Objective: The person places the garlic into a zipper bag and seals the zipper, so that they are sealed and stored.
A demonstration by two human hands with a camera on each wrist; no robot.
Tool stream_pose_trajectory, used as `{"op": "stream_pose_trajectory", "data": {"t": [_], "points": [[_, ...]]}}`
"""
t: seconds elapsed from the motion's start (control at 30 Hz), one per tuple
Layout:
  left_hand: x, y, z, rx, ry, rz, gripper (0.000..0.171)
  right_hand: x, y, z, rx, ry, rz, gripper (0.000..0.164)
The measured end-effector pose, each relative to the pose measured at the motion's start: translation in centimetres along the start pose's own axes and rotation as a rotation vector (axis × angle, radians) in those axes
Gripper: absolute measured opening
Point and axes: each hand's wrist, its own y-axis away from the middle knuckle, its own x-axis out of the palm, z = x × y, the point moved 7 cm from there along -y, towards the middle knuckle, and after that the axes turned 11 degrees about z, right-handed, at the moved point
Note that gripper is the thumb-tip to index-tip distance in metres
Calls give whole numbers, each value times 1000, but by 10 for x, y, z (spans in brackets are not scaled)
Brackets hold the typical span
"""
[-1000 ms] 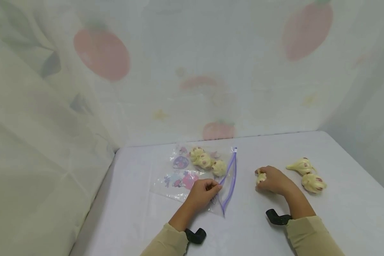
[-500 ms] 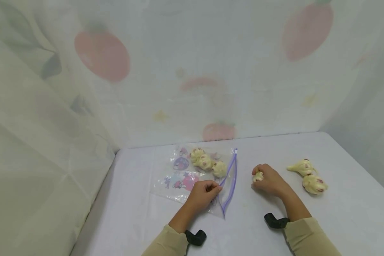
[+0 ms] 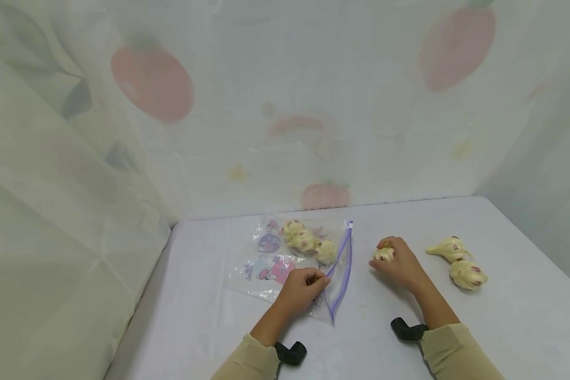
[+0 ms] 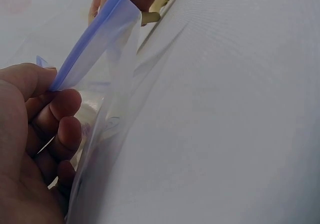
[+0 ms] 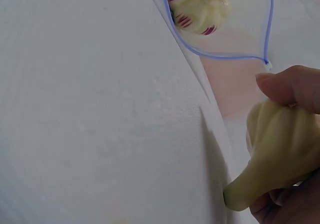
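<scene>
A clear zip bag (image 3: 271,274) with cartoon prints and a purple zip edge (image 3: 346,279) lies on the table, its mouth parted toward the right. Three garlic bulbs (image 3: 304,240) are inside it. Thumb and forefinger of my left hand (image 3: 298,289) pinch the purple edge, as the left wrist view (image 4: 82,46) also shows. To the right of the mouth, my right hand (image 3: 401,264) grips another garlic bulb (image 3: 383,254). In the right wrist view this bulb (image 5: 280,149) has its stem pointing down and left, with the thumb on top.
Two more garlic bulbs lie right of my right hand: one with a long stem (image 3: 448,248) and a rounder one (image 3: 468,274) touching or nearly touching it. A white cloth covers the table (image 3: 209,338). Printed curtains (image 3: 247,105) hang behind and at the sides.
My right hand has moved a little left and away from me with the garlic bulb, turning it slightly. The left hand and the bag stay put.
</scene>
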Motion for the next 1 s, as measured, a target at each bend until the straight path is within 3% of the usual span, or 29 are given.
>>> {"op": "stream_pose_trajectory", "data": {"t": [0.43,0.83,1.0], "points": [[1,1,-1,12,9,0,16,2,5,0,-50,-163,28,42],[0,0,-2,21,-16,15,21,5,2,-9,10,-241,53,49],[-1,0,-5,15,-19,20,21,6,2,-10,-5,-281,60,53]]}}
